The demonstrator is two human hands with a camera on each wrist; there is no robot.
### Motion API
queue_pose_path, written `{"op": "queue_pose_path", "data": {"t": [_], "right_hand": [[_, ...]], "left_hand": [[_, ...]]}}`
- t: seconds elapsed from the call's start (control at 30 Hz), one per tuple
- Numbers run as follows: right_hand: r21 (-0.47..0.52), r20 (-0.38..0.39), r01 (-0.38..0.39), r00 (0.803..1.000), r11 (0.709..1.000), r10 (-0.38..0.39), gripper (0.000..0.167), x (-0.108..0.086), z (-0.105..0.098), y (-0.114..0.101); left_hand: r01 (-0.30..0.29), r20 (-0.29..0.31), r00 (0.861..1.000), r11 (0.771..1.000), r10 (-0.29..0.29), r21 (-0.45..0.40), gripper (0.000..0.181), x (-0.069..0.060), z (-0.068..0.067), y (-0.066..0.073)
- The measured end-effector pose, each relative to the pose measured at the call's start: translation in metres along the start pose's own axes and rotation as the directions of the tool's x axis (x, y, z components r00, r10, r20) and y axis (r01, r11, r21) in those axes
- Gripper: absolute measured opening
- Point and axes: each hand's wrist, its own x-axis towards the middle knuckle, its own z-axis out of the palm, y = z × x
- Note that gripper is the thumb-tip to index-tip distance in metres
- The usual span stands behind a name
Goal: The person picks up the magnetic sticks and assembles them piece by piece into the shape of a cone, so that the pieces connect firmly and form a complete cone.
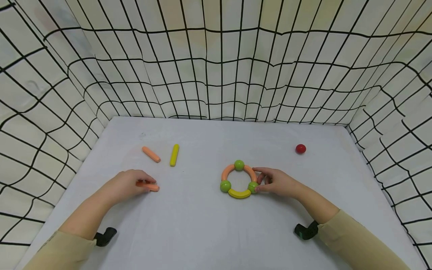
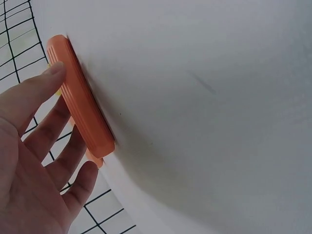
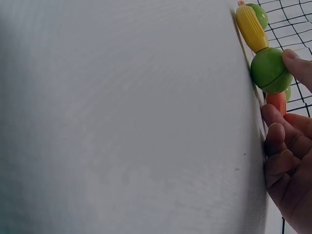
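Note:
A ring of orange and yellow curved pieces [image 1: 239, 194] joined by green balls [image 1: 239, 165] lies on the white table. My right hand [image 1: 278, 182] holds its right side, thumb on the lower right green ball [image 3: 271, 70] and fingers by the orange piece [image 3: 277, 101]. To the left, my left hand [image 1: 126, 184] pinches an orange stick [image 2: 82, 100] between thumb and fingers, at the table surface. Beyond that hand lie another orange stick [image 1: 151, 154] and a yellow stick [image 1: 174, 155], apart from each other.
A red ball [image 1: 300, 149] sits at the back right of the white table [image 1: 202, 232]. Black netting over pale walls surrounds the table's back and sides. Dark wrist devices [image 1: 106, 236] show beneath both forearms.

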Motion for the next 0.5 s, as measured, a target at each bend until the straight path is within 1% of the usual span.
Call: {"op": "queue_pose_path", "data": {"t": [0.3, 0.5], "right_hand": [[0.015, 0.003, 0.004, 1.0, 1.0, -0.004, 0.073, -0.0009, -0.0007, -0.0015], [0.012, 0.005, 0.007, 1.0, 1.0, -0.007, 0.073, -0.0016, -0.0007, -0.0029]], "left_hand": [[-0.008, 0.042, 0.999, 0.999, 0.006, 0.043, 0.022, 0.0028, -0.0001, 0.0025], [0.006, 0.068, 0.998, 0.998, -0.01, 0.059, 0.028, 0.003, 0.0008, 0.0046]]}}
